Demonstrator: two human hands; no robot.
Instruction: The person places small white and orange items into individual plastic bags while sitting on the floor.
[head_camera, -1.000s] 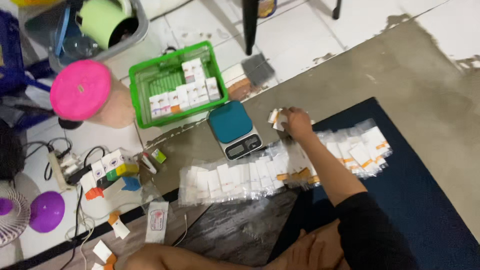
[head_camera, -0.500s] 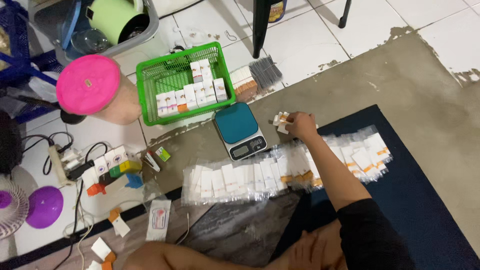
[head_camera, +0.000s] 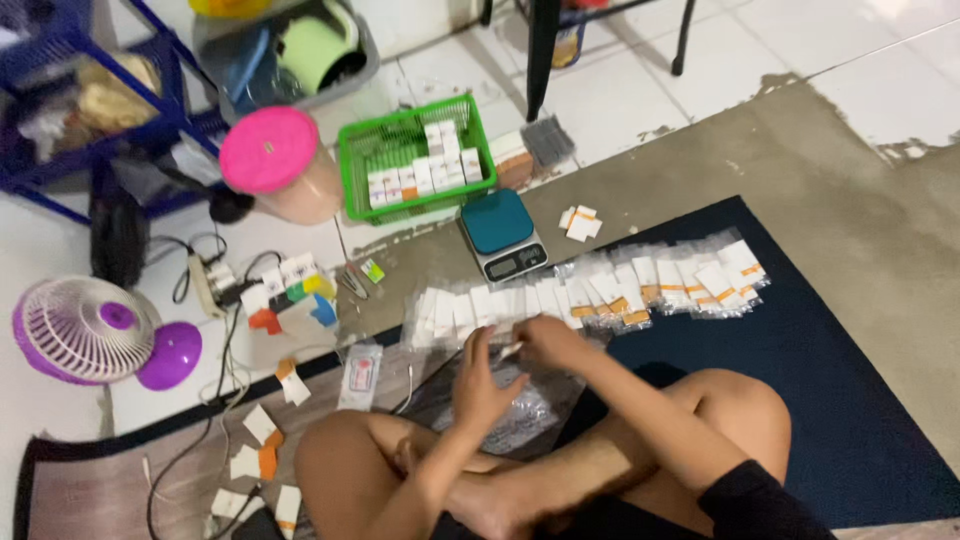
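Both hands meet below the scale (head_camera: 503, 235). Right hand (head_camera: 545, 338) pinches a sachet (head_camera: 511, 349); left hand (head_camera: 483, 380) half-open. Sachet likely light, flimsy, slippery: grip edges.

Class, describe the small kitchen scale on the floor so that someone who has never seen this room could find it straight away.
Start at the green basket of small boxes near the white tiles. Just to its right, on the bare grey floor, sits the scale, above the row of clear packets. It alone has a teal top plate and a dark display strip.

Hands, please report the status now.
Left hand open, fingers spread. Right hand pinching a small white packet. Row of clear sachets just ahead. Nothing blocking.
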